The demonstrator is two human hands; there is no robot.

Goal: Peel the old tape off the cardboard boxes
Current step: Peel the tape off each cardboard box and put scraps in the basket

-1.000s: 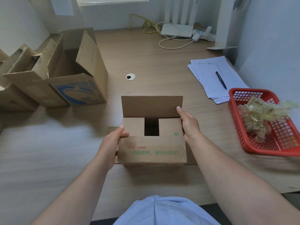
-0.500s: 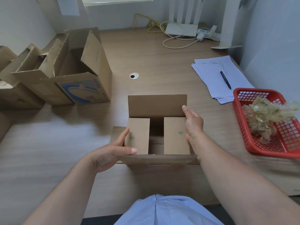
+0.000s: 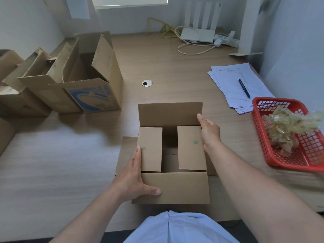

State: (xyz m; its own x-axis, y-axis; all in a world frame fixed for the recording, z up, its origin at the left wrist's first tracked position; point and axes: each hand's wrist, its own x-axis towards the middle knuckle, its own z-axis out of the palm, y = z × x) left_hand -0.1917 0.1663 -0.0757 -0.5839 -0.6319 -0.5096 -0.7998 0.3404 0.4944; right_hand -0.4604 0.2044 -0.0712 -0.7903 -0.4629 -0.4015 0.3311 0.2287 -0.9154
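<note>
Small box [image 3: 177,187]: flanked by my left hand [image 3: 133,176] and right hand [image 3: 210,133], flat-fingered, gripping nothing; probably steadying it for tape search.

Four cardboard boxes are sitting on the desk [image 3: 175,71]. One is the small box [image 3: 175,188] in front. Three bigger ones are standing on the left: the blue-printed box [image 3: 94,97], the middle box [image 3: 40,88] and the far box [image 3: 10,95]. One more brown edge [image 3: 5,134] is showing at the left side, and I cannot tell if it is a box. Four flaps [image 3: 170,114] are sticking out on the small box. Two hands are resting on it, the left hand [image 3: 133,178] and the right hand [image 3: 210,134]. One red basket [image 3: 277,99] is holding one heap of old tape [image 3: 287,127], too tangled to count. One pen [image 3: 244,88] is lying on one pile of papers [image 3: 228,79]. One white router [image 3: 198,35] is standing with four antennas [image 3: 198,16]. One round hole cover [image 3: 147,83] is sitting in the desk.
</note>
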